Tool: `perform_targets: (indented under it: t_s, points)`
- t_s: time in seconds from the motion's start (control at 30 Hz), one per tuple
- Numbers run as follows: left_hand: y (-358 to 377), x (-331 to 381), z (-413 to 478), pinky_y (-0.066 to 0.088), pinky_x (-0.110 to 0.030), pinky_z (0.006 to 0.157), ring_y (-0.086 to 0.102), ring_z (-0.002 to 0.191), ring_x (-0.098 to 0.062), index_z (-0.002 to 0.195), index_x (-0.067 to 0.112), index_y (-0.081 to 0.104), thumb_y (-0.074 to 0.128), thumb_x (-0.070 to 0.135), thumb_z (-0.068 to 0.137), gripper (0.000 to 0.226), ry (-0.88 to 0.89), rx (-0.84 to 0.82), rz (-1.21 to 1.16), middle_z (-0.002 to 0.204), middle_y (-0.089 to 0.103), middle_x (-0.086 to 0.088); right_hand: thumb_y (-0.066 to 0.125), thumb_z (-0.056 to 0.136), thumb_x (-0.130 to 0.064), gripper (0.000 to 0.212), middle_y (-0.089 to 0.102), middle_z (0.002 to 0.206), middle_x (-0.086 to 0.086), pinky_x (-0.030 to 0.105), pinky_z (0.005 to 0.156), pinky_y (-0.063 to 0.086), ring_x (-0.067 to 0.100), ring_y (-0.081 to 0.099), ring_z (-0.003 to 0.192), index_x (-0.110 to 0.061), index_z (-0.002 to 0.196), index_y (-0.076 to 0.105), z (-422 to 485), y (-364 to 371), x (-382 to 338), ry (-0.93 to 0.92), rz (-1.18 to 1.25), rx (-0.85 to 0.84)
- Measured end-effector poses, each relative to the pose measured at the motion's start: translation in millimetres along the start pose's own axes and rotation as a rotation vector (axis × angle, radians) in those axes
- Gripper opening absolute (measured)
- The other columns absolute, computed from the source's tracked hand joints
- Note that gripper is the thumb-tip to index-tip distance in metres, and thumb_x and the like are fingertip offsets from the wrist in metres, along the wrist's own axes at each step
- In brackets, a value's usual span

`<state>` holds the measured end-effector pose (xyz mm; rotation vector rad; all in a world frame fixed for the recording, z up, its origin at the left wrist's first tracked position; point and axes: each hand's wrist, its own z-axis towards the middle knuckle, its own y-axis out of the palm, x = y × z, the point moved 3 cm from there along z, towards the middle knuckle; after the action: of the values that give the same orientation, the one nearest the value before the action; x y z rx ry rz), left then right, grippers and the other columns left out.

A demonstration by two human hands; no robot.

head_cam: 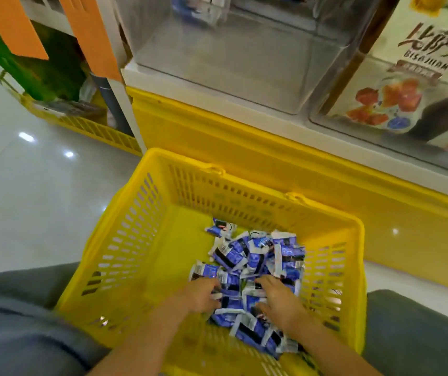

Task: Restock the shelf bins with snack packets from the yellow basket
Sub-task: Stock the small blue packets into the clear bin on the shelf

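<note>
the yellow basket (136,240) stands on the pale tiled floor (27,199), directly in front of the yellow shelf base (244,147) and between the person's two grey-clad knees (27,321). the snack packets (255,256), blue and white, lie in a loose pile on the basket bottom, toward its right and near side; the far left part of the bottom is bare.

both hands are inside the basket, on the near part of the pile, close to each other but not touching. the left hand (203,294) has its fingers curled down round packets at the left edge of the pile. the right hand (282,299) lies on top of the pile with its fingertips pushed in among the packets; whether it grips any cannot be told.

above the shelf base, a clear shelf bin (244,63) holds a few blue packets at its back. the bin to its right (326,115) holds a printed carton (396,77).
</note>
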<state>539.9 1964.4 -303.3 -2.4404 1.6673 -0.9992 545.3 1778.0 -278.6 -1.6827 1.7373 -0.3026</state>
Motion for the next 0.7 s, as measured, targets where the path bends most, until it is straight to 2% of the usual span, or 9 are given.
perform_targets:
  t_s: [0.1,0.27,0.37,0.43,0.5,0.57,0.6,0.67,0.7]
  points:
    - [5,-1,7,0.044,-0.033,0.098,0.05,0.12,-0.021,0.13,0.013,0.047,0.06,0.022,0.089,0.044,-0.021,0.001,0.018,0.135,0.05,-0.006,0.052,0.095,-0.027,0.053,0.034,0.147,0.002,0.035,0.108,0.035,0.023,0.04,0.13,-0.02,0.143,0.031,8,-3,0,0.035,-0.012,-0.008]
    - [2,-5,10,0.044,-0.03,0.078,0.057,0.098,-0.022,0.111,0.007,0.059,0.058,0.012,0.088,0.023,-0.039,0.051,0.067,0.115,0.061,-0.012,0.046,0.098,-0.033,0.041,0.046,0.139,0.002,0.033,0.095,0.045,0.022,0.054,0.114,-0.02,0.137,0.042,11,-12,-4,0.035,-0.027,0.074]
    - [-7,-8,7,0.043,-0.03,0.082,0.056,0.106,-0.024,0.112,0.005,0.061,0.053,0.01,0.092,0.022,-0.073,0.094,0.067,0.119,0.06,-0.013,0.039,0.1,-0.038,0.043,0.05,0.137,0.004,0.035,0.09,0.048,0.023,0.057,0.109,-0.02,0.139,0.04,7,-22,-6,0.016,-0.023,0.117]
    - [-16,-10,0,0.044,-0.029,0.084,0.056,0.108,-0.022,0.111,0.006,0.062,0.053,0.01,0.093,0.02,-0.08,0.18,0.021,0.12,0.06,-0.011,0.038,0.099,-0.04,0.047,0.056,0.129,0.008,0.035,0.087,0.047,0.023,0.06,0.104,-0.018,0.14,0.037,1,-31,-9,0.013,0.06,0.14]
    - [-27,-9,-9,0.045,-0.029,0.078,0.058,0.101,-0.022,0.11,0.006,0.062,0.054,0.01,0.093,0.019,-0.068,0.303,-0.097,0.116,0.061,-0.013,0.038,0.099,-0.039,0.05,0.058,0.125,0.013,0.034,0.088,0.046,0.025,0.059,0.107,-0.014,0.142,0.034,-6,-40,-13,0.014,0.199,0.161]
    - [-40,-5,-19,0.042,-0.028,0.069,0.058,0.092,-0.024,0.112,0.006,0.06,0.054,0.009,0.092,0.02,-0.053,0.428,-0.227,0.112,0.061,-0.017,0.04,0.099,-0.037,0.051,0.053,0.133,0.014,0.031,0.092,0.042,0.025,0.054,0.115,-0.01,0.141,0.033,-14,-50,-20,0.02,0.415,0.192]
    - [-47,-2,-24,0.039,-0.026,0.065,0.057,0.089,-0.025,0.113,0.006,0.06,0.055,0.009,0.092,0.021,-0.043,0.489,-0.288,0.111,0.061,-0.019,0.04,0.099,-0.036,0.048,0.052,0.131,0.015,0.031,0.091,0.041,0.024,0.055,0.111,-0.008,0.138,0.037,-18,-54,-24,0.023,0.525,0.209]
    - [-59,4,-32,0.039,-0.027,0.066,0.056,0.087,-0.028,0.114,0.002,0.06,0.055,0.005,0.092,0.023,-0.02,0.617,-0.447,0.109,0.061,-0.022,0.042,0.099,-0.033,0.03,0.056,0.104,0.014,0.032,0.084,0.044,0.023,0.055,0.09,-0.007,0.112,0.049,-26,-62,-32,0.016,0.683,0.236]
    - [-64,6,-36,0.04,-0.029,0.069,0.057,0.091,-0.032,0.114,-0.001,0.06,0.054,0.004,0.092,0.024,-0.017,0.671,-0.555,0.109,0.061,-0.022,0.043,0.098,-0.032,0.025,0.052,0.093,0.01,0.029,0.081,0.046,0.022,0.054,0.084,-0.008,0.101,0.049,-30,-66,-36,0.015,0.727,0.243]
